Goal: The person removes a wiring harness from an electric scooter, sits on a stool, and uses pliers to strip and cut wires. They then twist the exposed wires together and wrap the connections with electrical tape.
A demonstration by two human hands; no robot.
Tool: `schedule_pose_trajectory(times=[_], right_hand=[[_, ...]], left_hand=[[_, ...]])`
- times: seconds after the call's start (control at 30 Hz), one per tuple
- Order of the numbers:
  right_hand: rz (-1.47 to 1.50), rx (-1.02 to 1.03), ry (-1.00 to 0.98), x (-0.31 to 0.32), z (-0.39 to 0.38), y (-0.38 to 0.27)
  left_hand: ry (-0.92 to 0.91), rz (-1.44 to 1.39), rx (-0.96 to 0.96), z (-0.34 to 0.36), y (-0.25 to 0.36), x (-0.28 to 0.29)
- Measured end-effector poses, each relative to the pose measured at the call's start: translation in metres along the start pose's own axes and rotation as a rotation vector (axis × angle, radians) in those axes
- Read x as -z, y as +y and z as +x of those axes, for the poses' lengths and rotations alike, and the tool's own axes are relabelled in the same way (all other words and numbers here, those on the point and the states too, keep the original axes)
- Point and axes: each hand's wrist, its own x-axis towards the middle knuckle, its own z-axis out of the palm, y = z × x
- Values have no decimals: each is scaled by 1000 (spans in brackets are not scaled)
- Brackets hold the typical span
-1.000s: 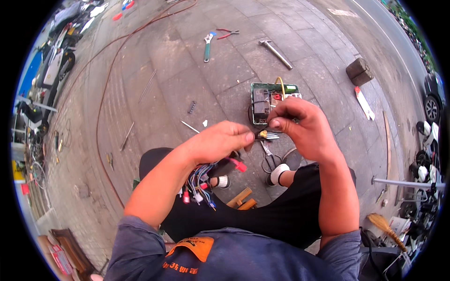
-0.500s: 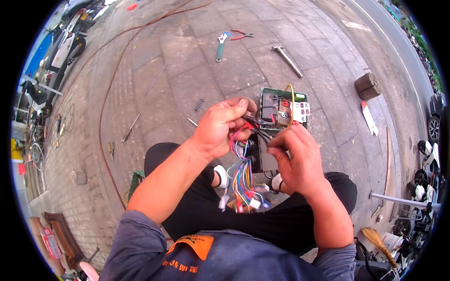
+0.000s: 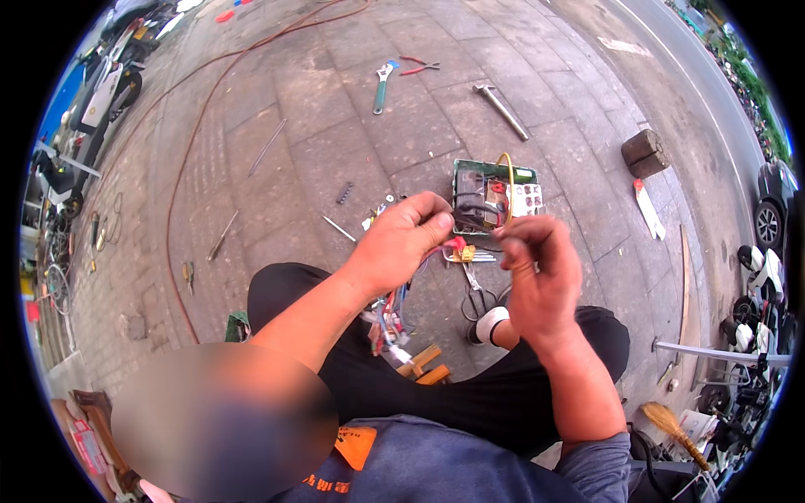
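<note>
Left hand [image 3: 401, 241] was found with thumb and fingertips together, clamped on the upper end of a wiring bundle [image 3: 388, 318]. Right hand [image 3: 545, 272] faced it from 3 o'clock, thumb and forefinger near the far end of a black lead [image 3: 476, 225]; whether they gripped it could not be told. The bundle hung at 6 o'clock of the left hand, over the gap between the knees, its coloured strands loose and partly hidden by the forearm. A red connector [image 3: 457, 244] showed at 3 o'clock of the same hand.

Handling assessment: the bundle was judged light and limp, the thin strands prone to tangle and to pull at their joints. The connectors appeared to be stiff plastic, likely to crack under hard squeezing. The sounder hold was judged to be on a connector's body, or around the gathered strands close to it, rather than on any single wire.

Nearby, a green box [image 3: 480, 168] stood at 2 o'clock of the left hand, and scissors [image 3: 476, 303] lay on the pavement [image 3: 319, 142] at 8 o'clock of the right.
</note>
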Motion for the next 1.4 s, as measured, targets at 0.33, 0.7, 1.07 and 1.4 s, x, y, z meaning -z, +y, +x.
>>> schedule_pose_trajectory(times=[0.33,0.7,1.07,1.4], right_hand=[[328,-598,-128,-22,18,33],[-2,-167,1,5,9,2],[-32,-81,-244,19,0,0],[-84,-262,-242,4,4,8]], left_hand=[[-318,-615,52,-10,14,10],[-239,961,-133,-6,9,-18],[98,16,49,9,9,14],[8,-89,-40,-2,4,-4]])
